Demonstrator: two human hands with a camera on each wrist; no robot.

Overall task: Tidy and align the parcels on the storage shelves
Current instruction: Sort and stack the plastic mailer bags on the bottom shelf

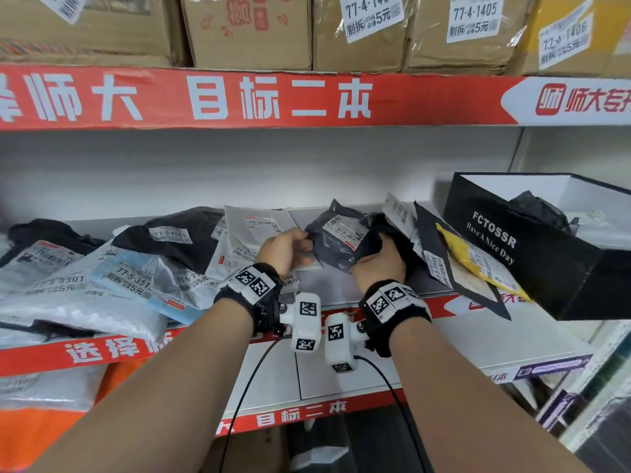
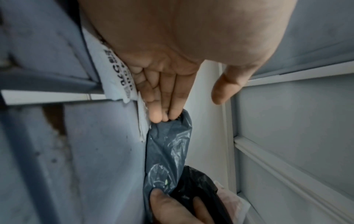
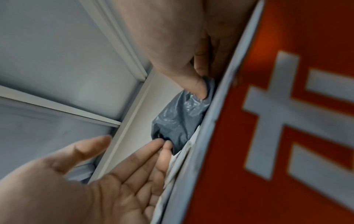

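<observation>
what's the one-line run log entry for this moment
step: aligning parcels | left hand: fingertips touching grey poly mailer | right hand: gripping same mailer | location: middle shelf

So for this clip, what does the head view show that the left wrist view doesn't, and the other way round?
Only the head view shows the black FCTOSSR box at the right, the cardboard boxes on the shelf above, and the pale mailers piled at the left. Only the left wrist view shows the left hand with straight fingers touching the bag's end, thumb apart. Both show the dark grey poly bag between the left hand and the right hand, which grips its other end.
</observation>
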